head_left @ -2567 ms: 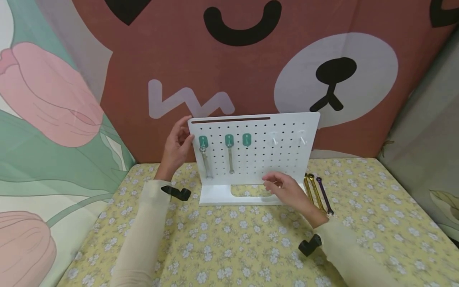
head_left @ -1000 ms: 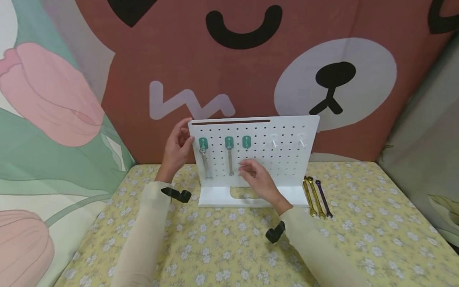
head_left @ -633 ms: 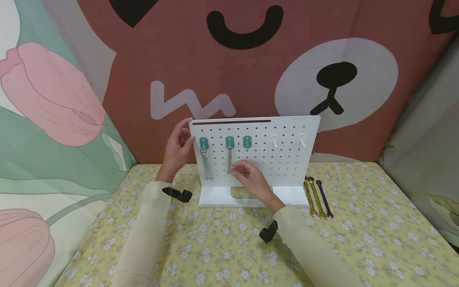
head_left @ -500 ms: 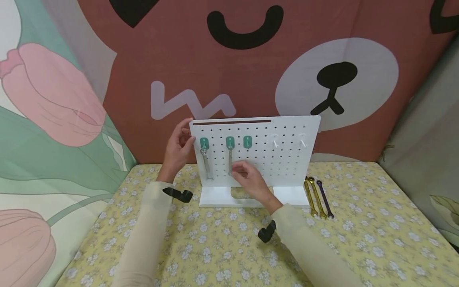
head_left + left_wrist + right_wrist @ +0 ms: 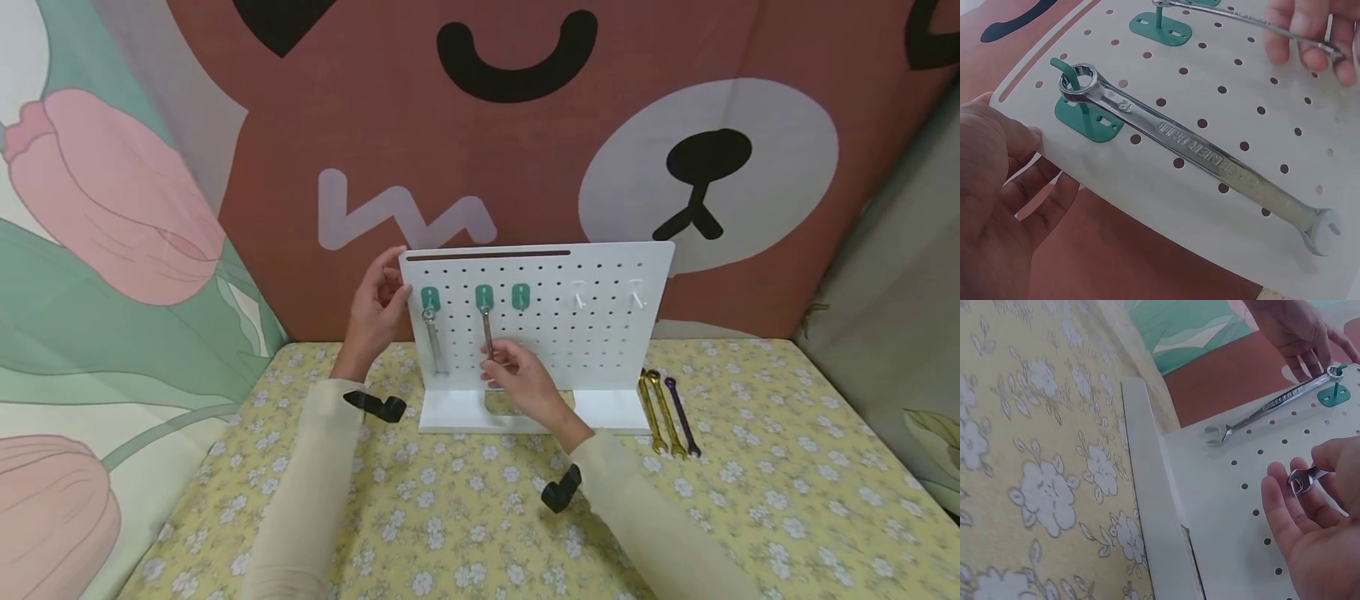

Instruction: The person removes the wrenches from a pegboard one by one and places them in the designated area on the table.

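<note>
My left hand [image 5: 372, 312] grips the left edge of a white pegboard [image 5: 600, 333], thumb in front and other fingers behind. A silver combination wrench [image 5: 488, 329] has its ring end at the middle-left green hook [image 5: 484, 296]; my right hand [image 5: 525, 383] holds its lower, open end [image 5: 1302, 481] between thumb and fingers. To its left another silver combination wrench [image 5: 1179, 137] hangs by its ring from the leftmost green hook [image 5: 1075, 94], untouched. A third green hook [image 5: 521, 296] bears nothing.
Two clear white hooks [image 5: 579, 300] sit further right on the board. Beside its white base [image 5: 611, 408], two gold wrenches [image 5: 666, 412] and a purple wrench [image 5: 682, 417] lie on the floral tablecloth [image 5: 465, 517]. A printed cloth [image 5: 525, 167] hangs behind.
My right hand has moved left from the board's lower right to the second silver wrench and taken its lower end, which now tilts slightly off the board. The left hand stays in place.
</note>
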The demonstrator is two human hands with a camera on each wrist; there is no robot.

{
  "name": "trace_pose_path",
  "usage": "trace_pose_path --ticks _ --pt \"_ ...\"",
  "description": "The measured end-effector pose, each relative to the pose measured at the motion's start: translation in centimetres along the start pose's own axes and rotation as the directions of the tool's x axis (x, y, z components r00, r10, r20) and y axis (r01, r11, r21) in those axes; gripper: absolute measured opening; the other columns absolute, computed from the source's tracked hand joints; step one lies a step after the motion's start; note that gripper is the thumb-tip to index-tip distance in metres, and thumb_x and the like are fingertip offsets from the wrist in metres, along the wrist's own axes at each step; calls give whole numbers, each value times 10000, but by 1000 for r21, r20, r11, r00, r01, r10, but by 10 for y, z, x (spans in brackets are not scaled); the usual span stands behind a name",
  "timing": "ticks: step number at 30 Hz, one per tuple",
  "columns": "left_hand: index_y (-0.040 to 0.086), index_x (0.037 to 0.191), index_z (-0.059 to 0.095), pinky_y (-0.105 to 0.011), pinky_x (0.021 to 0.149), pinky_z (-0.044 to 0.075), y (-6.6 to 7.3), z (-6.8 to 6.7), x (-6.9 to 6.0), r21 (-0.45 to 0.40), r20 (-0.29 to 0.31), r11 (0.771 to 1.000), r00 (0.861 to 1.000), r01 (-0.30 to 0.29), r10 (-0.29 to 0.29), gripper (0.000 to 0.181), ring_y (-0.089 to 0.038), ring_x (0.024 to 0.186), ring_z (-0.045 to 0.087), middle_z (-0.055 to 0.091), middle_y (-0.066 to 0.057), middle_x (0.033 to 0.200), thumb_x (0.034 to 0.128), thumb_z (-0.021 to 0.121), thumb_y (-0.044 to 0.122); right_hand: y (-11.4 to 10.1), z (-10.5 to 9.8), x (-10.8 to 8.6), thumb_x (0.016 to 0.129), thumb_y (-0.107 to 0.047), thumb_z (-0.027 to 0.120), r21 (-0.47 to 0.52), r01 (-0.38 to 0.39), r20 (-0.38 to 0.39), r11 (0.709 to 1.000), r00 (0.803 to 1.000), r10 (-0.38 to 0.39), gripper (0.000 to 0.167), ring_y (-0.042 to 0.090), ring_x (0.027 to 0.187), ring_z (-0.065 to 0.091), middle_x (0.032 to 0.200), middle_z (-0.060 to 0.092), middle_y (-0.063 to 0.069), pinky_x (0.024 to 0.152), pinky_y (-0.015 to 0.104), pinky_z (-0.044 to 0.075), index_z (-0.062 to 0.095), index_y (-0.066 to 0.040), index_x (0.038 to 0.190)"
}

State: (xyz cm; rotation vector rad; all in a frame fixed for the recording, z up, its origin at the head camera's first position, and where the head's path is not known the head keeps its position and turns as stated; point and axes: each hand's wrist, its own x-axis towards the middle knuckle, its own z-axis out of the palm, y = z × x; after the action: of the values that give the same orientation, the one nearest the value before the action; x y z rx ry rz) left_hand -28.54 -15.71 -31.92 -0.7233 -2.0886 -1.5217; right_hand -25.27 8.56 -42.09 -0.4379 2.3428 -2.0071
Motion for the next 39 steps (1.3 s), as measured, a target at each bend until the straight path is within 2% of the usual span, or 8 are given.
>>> trace_pose_path --ticks 6,12,17,22,29,34,39 --pt "14 1515 454 -245 705 443 0 0 0 -5 6 1000 1000 -6 6 506 -547 848 511 533 -304 1064 1026 539 -89 -4 -2 -9 1062 -160 582 36 24 -15 999 1000 -24 312 272 1025 675 1075 684 130 888 431 562 607 16 1318" --pt "1 1509 455 -249 710 438 0 -1 -1 -4 2 1000 1000 -11 11 507 -511 842 522 534 -308 1056 1021 541 -102 -5 -4 -13 1054 -175 605 -17 30 -41 999 999 -31 277 270 1030 680 1074 706 99 905 398 554 639 -5 1270" --pt "6 1511 451 -258 731 432 0 0 -1 6 -3 1000 1000 -4 4 506 -501 874 534 538 -299 1068 1023 542 -95 -6 -6 -15 1029 -175 647 -12 20 -65 1000 998 -20 269 283 1018 665 1084 689 109 939 483 528 671 14 1218" --pt "11 1510 459 -262 730 428 2 0 -1 5 -5 1000 1000 -3 3 509 -520 876 533 544 -304 1066 1021 546 -95 -9 -6 -18 1014 -154 665 8 22 -56 1000 998 -22 260 254 981 654 1081 657 94 911 464 545 669 33 1195" --pt "2 1507 455 -291 736 434 2 -1 0 17 1 1000 1000 -14 14 506 -495 870 543 543 -302 1060 1020 545 -98 -15 -6 -22 999 -137 690 86 27 -23 996 999 -25 290 235 936 665 1079 634 124 878 453 564 644 52 1215" --pt "8 1513 449 -329 763 441 1 0 -1 18 3 1000 1000 -14 14 510 -490 889 553 538 -305 1070 1022 540 -96 -20 -7 -26 997 -140 687 76 23 -16 997 1000 -22 309 224 912 678 1070 639 120 867 454 568 632 59 1228" --pt "3 1514 444 -297 765 441 2 0 -1 26 4 1000 1000 -12 12 509 -460 894 555 542 -307 1081 1024 537 -95 -26 -7 -29 996 -139 689 85 30 -7 996 1000 -30 258 233 902 692 1076 653 127 839 422 578 653 13 1201"
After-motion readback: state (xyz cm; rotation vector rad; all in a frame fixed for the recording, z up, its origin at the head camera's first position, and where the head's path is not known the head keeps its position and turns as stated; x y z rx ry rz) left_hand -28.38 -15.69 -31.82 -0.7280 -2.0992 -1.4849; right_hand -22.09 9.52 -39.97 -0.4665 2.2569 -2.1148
